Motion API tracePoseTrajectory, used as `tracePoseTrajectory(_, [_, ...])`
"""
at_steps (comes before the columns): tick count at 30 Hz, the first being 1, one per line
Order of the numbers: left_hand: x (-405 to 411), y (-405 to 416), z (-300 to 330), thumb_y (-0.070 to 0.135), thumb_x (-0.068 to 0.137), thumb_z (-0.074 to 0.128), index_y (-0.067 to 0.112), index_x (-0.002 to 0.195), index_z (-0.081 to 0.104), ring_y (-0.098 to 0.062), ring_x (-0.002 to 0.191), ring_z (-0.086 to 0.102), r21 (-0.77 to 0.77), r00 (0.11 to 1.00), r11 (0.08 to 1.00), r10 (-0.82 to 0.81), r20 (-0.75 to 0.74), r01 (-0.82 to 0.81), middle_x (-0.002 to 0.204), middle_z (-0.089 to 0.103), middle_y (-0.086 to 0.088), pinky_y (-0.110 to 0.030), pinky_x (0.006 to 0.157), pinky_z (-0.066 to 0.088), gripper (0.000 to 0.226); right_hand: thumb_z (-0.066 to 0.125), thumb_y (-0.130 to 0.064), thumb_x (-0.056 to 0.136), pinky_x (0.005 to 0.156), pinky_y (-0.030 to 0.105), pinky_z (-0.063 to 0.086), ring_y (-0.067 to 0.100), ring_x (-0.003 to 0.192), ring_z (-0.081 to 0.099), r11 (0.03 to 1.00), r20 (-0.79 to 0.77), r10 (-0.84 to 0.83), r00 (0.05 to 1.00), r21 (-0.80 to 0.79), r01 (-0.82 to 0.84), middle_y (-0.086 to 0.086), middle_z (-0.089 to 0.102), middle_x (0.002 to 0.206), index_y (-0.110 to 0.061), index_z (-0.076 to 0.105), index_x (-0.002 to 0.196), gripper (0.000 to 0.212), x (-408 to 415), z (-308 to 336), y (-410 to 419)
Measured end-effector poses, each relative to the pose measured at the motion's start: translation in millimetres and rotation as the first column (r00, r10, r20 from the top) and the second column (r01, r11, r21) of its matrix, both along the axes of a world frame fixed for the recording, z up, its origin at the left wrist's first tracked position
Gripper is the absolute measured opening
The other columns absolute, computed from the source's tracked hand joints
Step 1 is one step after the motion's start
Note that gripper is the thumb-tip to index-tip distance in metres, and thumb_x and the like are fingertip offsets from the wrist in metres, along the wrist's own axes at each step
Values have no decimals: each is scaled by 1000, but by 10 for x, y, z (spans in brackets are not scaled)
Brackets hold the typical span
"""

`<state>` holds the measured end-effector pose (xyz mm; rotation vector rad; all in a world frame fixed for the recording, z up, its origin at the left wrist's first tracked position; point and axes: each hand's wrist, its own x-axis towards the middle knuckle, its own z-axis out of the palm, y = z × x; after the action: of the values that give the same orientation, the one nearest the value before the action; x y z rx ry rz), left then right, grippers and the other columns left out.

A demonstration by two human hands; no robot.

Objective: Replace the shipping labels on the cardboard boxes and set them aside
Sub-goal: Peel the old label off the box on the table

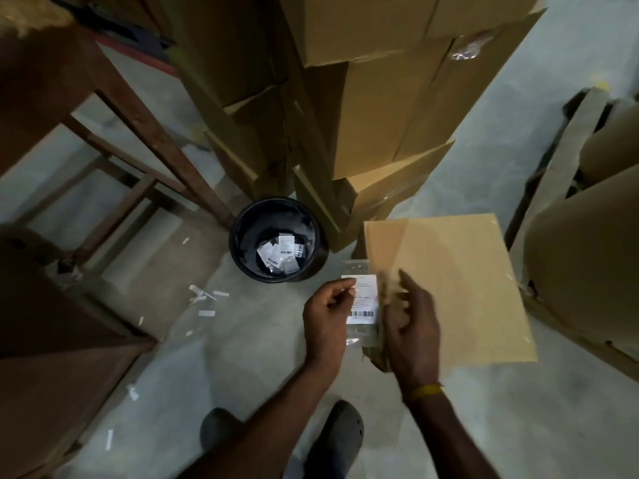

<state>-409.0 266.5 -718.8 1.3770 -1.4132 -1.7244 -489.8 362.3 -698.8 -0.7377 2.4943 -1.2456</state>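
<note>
Head-camera footage showed us standing over a concrete floor (242,357), with the left hand (328,312) pinching a shipping label (362,299) by its upper left corner between thumb and curled fingers. The label sat inside a clear plastic sleeve, its long axis running away from us and its barcode at the near end. We judged this to be an old label coming off, though we could not tell whether its right edge was free of the cardboard box (449,288) or only lying against that box's left edge. The right hand (411,323) hung just right of the label with its fingers loosely spread and blurred, holding nothing that we could see. The relation that mattered most was the black waste bin (242,257), which stood on the floor ahead and to the left of the label, near it, and already held discarded labels. The left hand was the nearer one to the bin, so we reckoned a drop would fall to that hand. A stack of larger boxes (380,98) rose behind the bin, and paper strips (204,297) lay scattered on the floor to its left.
</note>
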Motion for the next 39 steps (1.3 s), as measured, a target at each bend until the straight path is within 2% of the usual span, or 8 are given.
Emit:
tracePoseTrajectory(3, [326, -262, -52, -4, 88, 67, 20, 96, 74, -15, 93, 71, -10, 994, 995, 104, 21, -103, 99, 76, 3, -31, 84, 57, 27, 61, -23, 92, 102, 14, 38, 1, 119, 49, 993, 140, 109, 984, -62, -101, -8, 50, 134, -13, 40, 150, 62, 389, -42, -523])
tracePoseTrajectory(10, [1027, -901, -671, -3, 86, 68, 20, 90, 74, -33, 90, 71, 197, 959, 948, 214, 184, -249, 94, 75, -9, -58, 81, 58, 24, 71, 7, 84, 84, 33, 57, -5, 78, 67, 997, 661, -18, 750, 69, -36, 0, 72, 107, -21, 44, 144, 71, 951, -875, -1262])
tracePoseTrajectory(14, [1093, -1287, -1081, -5, 85, 65, 22, 83, 74, -32, 85, 71, 249, 957, 936, 196, 212, -247, 96, 75, -10, -48, 74, 60, 29, 72, 4, 84, 74, 13, 50, 4, 85, 66, 987, 654, -53, 755, 149, -61, 4, 70, 112, -13, 49, 143, 65, 967, -1254, -1693])
tracePoseTrajectory(19, [860, -1919, -1501, -1, 89, 66, 14, 95, 70, -21, 80, 64, 375, 988, 918, 79, 135, -125, 100, 68, -10, -31, 68, 52, 17, 75, -1, 81, 102, 47, 50, 30, 119, 60, 970, 636, -17, 772, 196, -140, 11, 59, 136, -14, 41, 150, 79, 609, -1843, -2298])
tracePoseTrajectory(22, [869, -2199, -1765, 11, 88, 72, 8, 113, 67, -26, 92, 65, 369, 969, 929, -70, 237, -23, 107, 68, -13, -29, 75, 44, 26, 68, -5, 90, 104, 40, 46, 35, 126, 55, 898, 584, -39, 811, 377, -227, 16, 53, 142, -15, 35, 153, 72, 472, -1958, -2469])
tracePoseTrajectory(26, [1053, -2309, -1965, 27, 74, 75, 20, 84, 65, -32, 89, 65, 317, 951, 946, -32, 309, -71, 95, 68, -17, -36, 81, 47, 15, 64, -9, 93, 102, 29, 36, 32, 130, 52, 857, 469, 40, 882, 439, -272, 14, 54, 144, -10, 44, 149, 59, 494, -2137, -2511])
tracePoseTrajectory(32, [1500, -2003, -1944, 37, 74, 74, 31, 93, 65, -26, 91, 66, 334, 949, 935, 7, 315, -117, 109, 72, -11, -41, 88, 53, 22, 69, -12, 86, 103, 40, 45, 38, 117, 61, 852, 438, 130, 890, 410, -326, 19, 67, 124, -12, 61, 133, 47, 862, -1985, -2449])
tracePoseTrajectory(39, [2310, -1381, -1586, 32, 81, 67, 32, 98, 68, -36, 104, 68, 273, 876, 897, 207, 436, -348, 108, 74, -11, -55, 95, 54, 17, 65, -13, 92, 97, 28, 37, 30, 117, 57, 720, 462, 386, 799, 390, -574, 14, 70, 108, -11, 57, 135, 44, 1657, -1341, -2192])
